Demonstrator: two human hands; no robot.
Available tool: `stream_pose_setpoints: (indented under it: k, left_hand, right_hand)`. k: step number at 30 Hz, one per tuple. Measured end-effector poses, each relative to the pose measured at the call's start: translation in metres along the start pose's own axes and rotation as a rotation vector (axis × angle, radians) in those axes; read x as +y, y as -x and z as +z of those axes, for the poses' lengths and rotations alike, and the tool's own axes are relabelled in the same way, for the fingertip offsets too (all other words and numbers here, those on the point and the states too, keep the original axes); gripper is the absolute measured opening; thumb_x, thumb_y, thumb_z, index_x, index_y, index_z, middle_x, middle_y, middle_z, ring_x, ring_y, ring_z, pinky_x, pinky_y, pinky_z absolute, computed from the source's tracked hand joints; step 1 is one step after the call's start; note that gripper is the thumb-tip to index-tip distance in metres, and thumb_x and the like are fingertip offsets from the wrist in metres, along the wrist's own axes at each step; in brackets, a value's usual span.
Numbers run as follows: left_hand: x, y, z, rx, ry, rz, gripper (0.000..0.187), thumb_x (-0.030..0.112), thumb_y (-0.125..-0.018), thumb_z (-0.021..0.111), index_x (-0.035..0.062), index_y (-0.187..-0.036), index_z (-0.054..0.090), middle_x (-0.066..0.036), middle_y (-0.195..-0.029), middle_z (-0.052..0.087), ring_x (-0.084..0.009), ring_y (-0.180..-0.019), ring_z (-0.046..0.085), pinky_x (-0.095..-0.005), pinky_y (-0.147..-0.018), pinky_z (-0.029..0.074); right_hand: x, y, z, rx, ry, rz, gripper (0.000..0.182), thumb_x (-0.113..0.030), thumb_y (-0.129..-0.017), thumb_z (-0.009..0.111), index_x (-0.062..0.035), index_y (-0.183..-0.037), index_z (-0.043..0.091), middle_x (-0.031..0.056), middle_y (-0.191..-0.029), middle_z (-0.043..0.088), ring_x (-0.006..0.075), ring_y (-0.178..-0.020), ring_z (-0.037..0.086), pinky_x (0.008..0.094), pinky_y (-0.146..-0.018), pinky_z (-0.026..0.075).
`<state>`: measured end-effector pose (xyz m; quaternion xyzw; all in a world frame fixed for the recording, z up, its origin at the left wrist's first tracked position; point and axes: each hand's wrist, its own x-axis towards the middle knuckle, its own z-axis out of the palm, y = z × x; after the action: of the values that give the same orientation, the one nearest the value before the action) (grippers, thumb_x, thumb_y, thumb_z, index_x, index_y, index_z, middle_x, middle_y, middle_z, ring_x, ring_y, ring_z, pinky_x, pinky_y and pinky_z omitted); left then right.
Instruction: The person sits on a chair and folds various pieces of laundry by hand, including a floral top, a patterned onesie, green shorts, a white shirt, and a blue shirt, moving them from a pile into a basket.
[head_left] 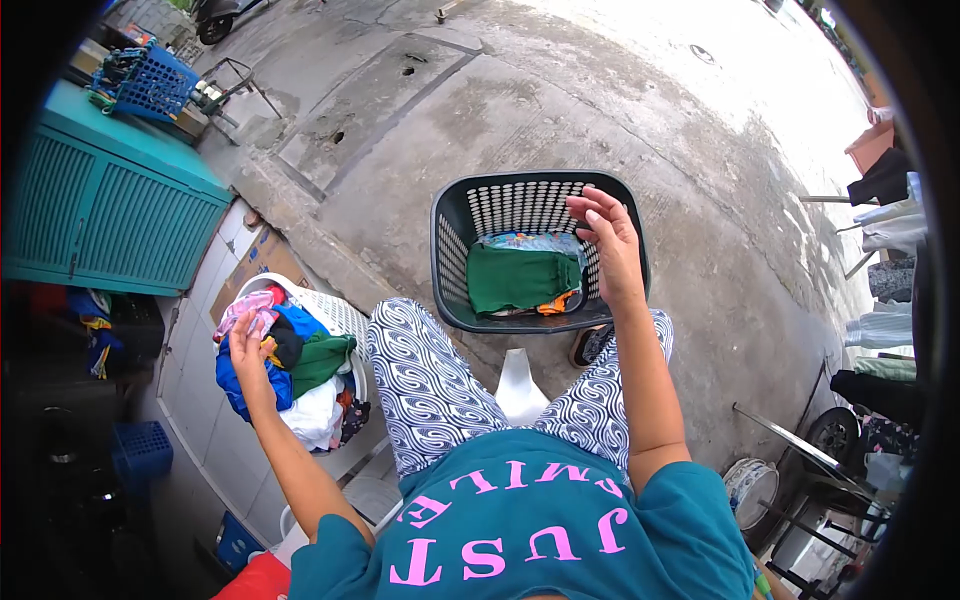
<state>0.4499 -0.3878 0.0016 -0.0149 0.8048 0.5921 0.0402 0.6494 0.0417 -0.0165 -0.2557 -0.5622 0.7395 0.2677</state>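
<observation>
**Presently, Two Baskets Flank a Pair of Unburdened Hands**

Outdoors, worn concrete ground [560,120] fills most of the view, with a teal louvred cabinet [110,210] at the left. A dark perforated laundry basket [452,250] stands in front of the seated person's knees; a white perforated laundry basket [338,312] is beside the left knee, piled to its rim with a mixed heap of clothes [290,355].

The left hand [250,345] is at that heap, its fingers loosely spread with nothing plainly gripped; whether the fingertips touch cloth I cannot tell. The right hand [608,232] is raised over the right side of the dark basket, fingers slightly bent and holding nothing.

Lower down, a green garment [520,280] lies flat inside the dark basket, over a light patterned cloth [540,242] and beside an orange garment [560,303].

The likeliest trouble, I judge, is at the white basket: a white garment [312,420] sits near the heap's outer edge, so a tug on tangled cloth could drag it over onto the ground. In the dark basket, a careless drop or a brush from the right hand could rumple the flat green piece.
</observation>
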Motion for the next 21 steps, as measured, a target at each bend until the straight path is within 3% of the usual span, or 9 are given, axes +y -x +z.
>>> stream_pose_setpoints:
  k: [2, 5, 6, 10, 14, 17, 19, 20, 21]
  left_hand:
    - [-0.002, 0.000, -0.023, 0.089, -0.060, 0.024, 0.033, 0.012, -0.087, 0.046, 0.0092, -0.119, 0.045, -0.006, -0.122, 0.048, -0.0176, -0.110, 0.049, -0.0291, -0.081, 0.042]
    - [-0.012, 0.004, -0.056, 0.214, -0.169, 0.038, 0.031, 0.011, -0.087, 0.046, 0.0078, -0.117, 0.048, -0.006, -0.120, 0.050, -0.0180, -0.108, 0.050, -0.0295, -0.080, 0.043]
    - [-0.012, 0.007, -0.063, 0.254, -0.215, 0.027, 0.030, 0.011, -0.087, 0.045, 0.0072, -0.116, 0.049, -0.006, -0.118, 0.051, -0.0182, -0.106, 0.051, -0.0298, -0.080, 0.043]
    - [-0.035, 0.011, -0.093, 0.383, -0.365, 0.066, 0.030, 0.008, -0.084, 0.046, 0.0036, -0.113, 0.051, -0.011, -0.112, 0.054, -0.0199, -0.099, 0.055, -0.0304, -0.081, 0.044]
    - [-0.067, 0.010, -0.103, 0.349, -0.487, 0.123, 0.026, 0.008, -0.082, 0.050, 0.0030, -0.108, 0.053, -0.013, -0.107, 0.056, -0.0238, -0.096, 0.056, -0.0318, -0.083, 0.043]
    - [-0.072, 0.018, -0.097, 0.257, -0.668, 0.132, 0.024, 0.008, -0.078, 0.055, 0.0035, -0.102, 0.054, -0.012, -0.102, 0.056, -0.0259, -0.094, 0.055, -0.0350, -0.083, 0.043]
    - [-0.078, 0.020, -0.092, 0.244, -0.722, 0.166, 0.026, 0.009, -0.076, 0.058, 0.0051, -0.102, 0.055, -0.011, -0.100, 0.056, -0.0268, -0.094, 0.053, -0.0358, -0.083, 0.042]
    - [-0.080, 0.020, -0.090, 0.258, -0.759, 0.175, 0.028, 0.010, -0.074, 0.059, 0.0062, -0.102, 0.055, -0.010, -0.099, 0.055, -0.0273, -0.095, 0.052, -0.0360, -0.083, 0.041]
    - [-0.080, 0.021, -0.087, 0.294, -0.802, 0.217, 0.029, 0.010, -0.073, 0.061, 0.0073, -0.101, 0.056, -0.009, -0.099, 0.055, -0.0272, -0.096, 0.051, -0.0361, -0.083, 0.041]
  right_hand:
    - [-0.060, 0.033, 0.054, -0.346, -0.199, -0.111, 0.039, -0.023, -0.086, 0.045, -0.0051, -0.120, 0.047, 0.0127, -0.112, 0.056, 0.0175, -0.108, 0.049, 0.0281, -0.087, 0.036]
    - [-0.114, 0.093, 0.113, -0.959, -0.582, -0.434, 0.056, -0.044, -0.090, 0.035, 0.0020, -0.118, 0.048, 0.0219, -0.110, 0.056, 0.0320, -0.108, 0.049, 0.0393, -0.093, 0.035]
    - [-0.122, 0.115, 0.135, -1.054, -0.845, -0.481, 0.062, -0.049, -0.091, 0.028, 0.0042, -0.115, 0.050, 0.0263, -0.106, 0.056, 0.0346, -0.105, 0.051, 0.0401, -0.093, 0.036]
    - [-0.133, 0.170, 0.184, -1.210, -1.305, -0.559, 0.057, -0.040, -0.093, 0.031, 0.0090, -0.106, 0.056, 0.0344, -0.102, 0.055, 0.0476, -0.102, 0.049, 0.0467, -0.084, 0.044]
    - [-0.145, 0.164, 0.198, -1.364, -1.268, -0.346, 0.059, -0.041, -0.093, 0.030, 0.0096, -0.102, 0.058, 0.0343, -0.099, 0.056, 0.0474, -0.102, 0.049, 0.0462, -0.081, 0.045]
    - [-0.136, 0.165, 0.226, -1.269, -1.347, -0.613, 0.064, -0.046, -0.092, 0.029, 0.0109, -0.101, 0.058, 0.0349, -0.098, 0.056, 0.0470, -0.101, 0.049, 0.0480, -0.085, 0.042]
    - [-0.127, 0.160, 0.216, -1.413, -0.911, -0.708, 0.071, -0.052, -0.090, 0.027, 0.0103, -0.100, 0.059, 0.0344, -0.101, 0.055, 0.0477, -0.105, 0.046, 0.0497, -0.090, 0.036]
    - [-0.137, 0.156, 0.214, -1.431, -0.926, -0.721, 0.071, -0.052, -0.090, 0.027, 0.0103, -0.100, 0.059, 0.0344, -0.101, 0.055, 0.0477, -0.105, 0.046, 0.0497, -0.090, 0.036]
    - [-0.154, 0.152, 0.211, -1.668, -0.782, -0.501, 0.075, -0.056, -0.087, 0.026, 0.0106, -0.100, 0.059, 0.0348, -0.103, 0.054, 0.0477, -0.108, 0.043, 0.0499, -0.092, 0.033]
